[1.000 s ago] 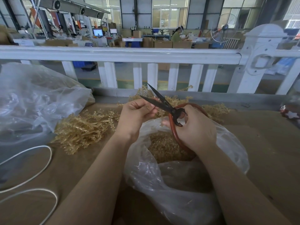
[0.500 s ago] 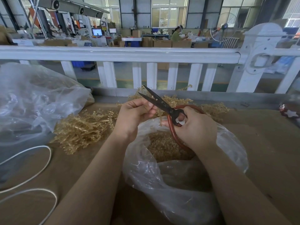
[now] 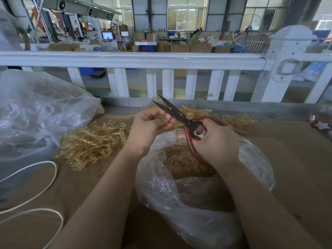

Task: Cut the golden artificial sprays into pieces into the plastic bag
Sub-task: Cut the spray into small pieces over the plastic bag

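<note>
My right hand (image 3: 213, 141) grips the red-brown handles of black scissors (image 3: 172, 110), whose blades point up and left and stand slightly apart. My left hand (image 3: 149, 126) pinches a thin golden spray (image 3: 177, 131) right beside the blades; a short piece hangs down below it. Under both hands lies an open clear plastic bag (image 3: 188, 200) with golden cut pieces (image 3: 179, 162) inside. A heap of uncut golden sprays (image 3: 91, 142) lies on the table to the left, and more sprays (image 3: 235, 121) lie behind the scissors.
The brown table (image 3: 296, 159) ends at a white railing (image 3: 143, 60). A big crumpled clear bag (image 3: 36, 112) fills the left side. White cord loops (image 3: 36, 191) lie at the near left. A small red and white star ornament (image 3: 321, 124) sits at the right edge.
The scissor blades have closed a little. Both hands have stayed over the bag, with the left fingers shifting on the spray.
</note>
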`<state>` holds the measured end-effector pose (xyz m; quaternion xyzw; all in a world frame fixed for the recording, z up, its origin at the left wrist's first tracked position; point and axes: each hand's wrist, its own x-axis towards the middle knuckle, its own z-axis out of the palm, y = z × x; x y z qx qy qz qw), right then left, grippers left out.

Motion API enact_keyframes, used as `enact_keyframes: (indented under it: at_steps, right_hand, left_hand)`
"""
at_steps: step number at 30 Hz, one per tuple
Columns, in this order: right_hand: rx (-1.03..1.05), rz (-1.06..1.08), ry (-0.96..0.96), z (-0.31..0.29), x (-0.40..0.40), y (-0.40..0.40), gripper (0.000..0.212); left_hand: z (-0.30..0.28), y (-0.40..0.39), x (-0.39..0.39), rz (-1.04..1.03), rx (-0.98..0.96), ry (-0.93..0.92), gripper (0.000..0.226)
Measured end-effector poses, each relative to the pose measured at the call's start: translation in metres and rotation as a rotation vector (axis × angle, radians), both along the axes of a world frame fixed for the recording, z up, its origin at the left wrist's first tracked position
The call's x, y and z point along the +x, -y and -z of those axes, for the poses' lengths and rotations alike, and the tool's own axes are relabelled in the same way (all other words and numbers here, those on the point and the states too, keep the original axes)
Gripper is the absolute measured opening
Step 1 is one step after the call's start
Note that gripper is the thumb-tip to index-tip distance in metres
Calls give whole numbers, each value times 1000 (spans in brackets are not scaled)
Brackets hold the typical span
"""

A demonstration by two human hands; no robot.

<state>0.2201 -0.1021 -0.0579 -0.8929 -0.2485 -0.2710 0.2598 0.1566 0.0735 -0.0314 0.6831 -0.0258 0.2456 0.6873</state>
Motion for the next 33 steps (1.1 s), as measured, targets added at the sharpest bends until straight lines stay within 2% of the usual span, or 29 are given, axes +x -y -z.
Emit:
enact_keyframes:
  at_steps: [3,17,20,22,27,31,33]
  right_hand:
    - [10,4,3,0,0,0,58]
    - [5,-7,-44,-1,-2,2,60]
    - [16,-47,-37,-1,-4,2,77]
    - [23,-80,-5,-1,-6,2,80]
    - [115,-179,68,2,-7,3,65]
    - [307,-215,16,4,-6,6,46]
    - [364,-168,-10,3,-4,7,51]
  left_hand:
    - [0,2,-1,3,36,12,24]
    - [0,2,-1,3,13,-12,19]
    - [-2,3,0,-16,-129,-71,22]
    - [-3,3,2,-47,-251,-105,23]
    - [-6,-2,0,-75,-479,-160,40]
    - [-9,-6,-1,-84,-716,-171,24]
    - [-10,-8,0,-80,-752,-179,22]
